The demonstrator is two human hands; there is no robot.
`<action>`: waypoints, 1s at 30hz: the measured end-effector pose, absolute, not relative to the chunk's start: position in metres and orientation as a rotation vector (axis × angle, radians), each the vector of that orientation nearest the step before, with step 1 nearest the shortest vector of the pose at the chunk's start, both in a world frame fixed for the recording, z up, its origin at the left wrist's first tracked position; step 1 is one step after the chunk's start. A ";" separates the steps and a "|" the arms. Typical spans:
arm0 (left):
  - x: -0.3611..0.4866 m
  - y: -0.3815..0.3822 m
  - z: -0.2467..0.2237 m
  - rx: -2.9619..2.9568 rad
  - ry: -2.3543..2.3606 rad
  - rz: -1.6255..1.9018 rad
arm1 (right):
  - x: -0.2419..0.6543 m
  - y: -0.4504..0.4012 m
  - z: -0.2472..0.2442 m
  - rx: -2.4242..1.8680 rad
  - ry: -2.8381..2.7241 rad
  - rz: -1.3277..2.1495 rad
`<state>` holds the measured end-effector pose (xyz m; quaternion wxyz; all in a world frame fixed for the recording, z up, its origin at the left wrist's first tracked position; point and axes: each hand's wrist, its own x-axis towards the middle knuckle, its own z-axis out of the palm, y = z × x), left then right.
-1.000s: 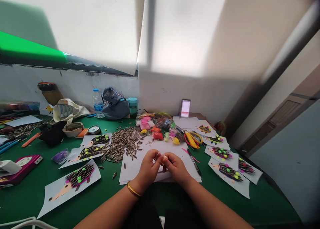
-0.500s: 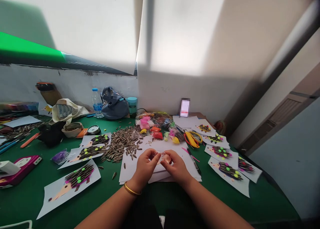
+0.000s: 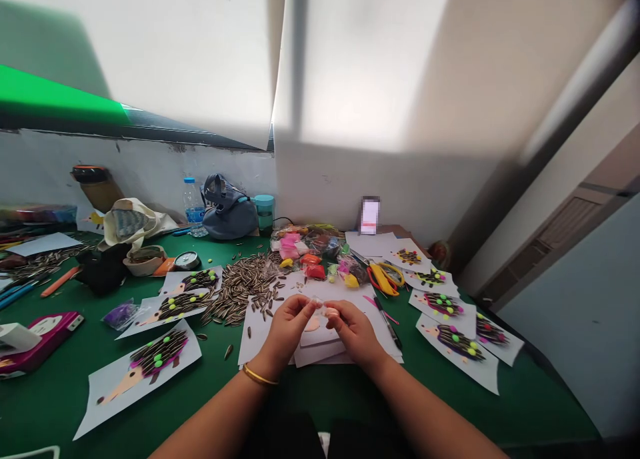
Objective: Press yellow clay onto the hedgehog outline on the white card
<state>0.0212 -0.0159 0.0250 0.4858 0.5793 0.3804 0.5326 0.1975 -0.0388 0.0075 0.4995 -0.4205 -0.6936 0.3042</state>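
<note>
Between my two hands is a small clear plastic packet [image 3: 329, 311] with peach-coloured soft clay in it. My left hand [image 3: 291, 327] pinches the packet's clear edge between thumb and fingers. On the other side, my right hand [image 3: 354, 327] is closed around the clay end. Below them lie stacked white paper sheets [image 3: 327, 357], and a peach-coloured patch [image 3: 313, 323] shows on the top sheet. A heap of striped sunflower seeds [image 3: 245, 285] spreads beside the sheets, to the left.
Hedgehog pictures made with seeds and clay lie at left [image 3: 150, 372] and right [image 3: 457, 352]. Clay packets [image 3: 315, 271], yellow-handled scissors [image 3: 384, 279] and a black pen [image 3: 387, 322] surround the sheets. A phone [image 3: 370, 215], a blue bag [image 3: 230, 215] and a water bottle [image 3: 194, 209] stand behind.
My hands have drawn slightly apart, with the left shifting a little up and left. More of the clear packet and the peach patch on the paper now show between them.
</note>
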 end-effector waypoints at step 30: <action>0.014 -0.019 0.028 1.964 1.068 1.114 | 0.190 -0.037 0.001 -1.027 -1.535 0.931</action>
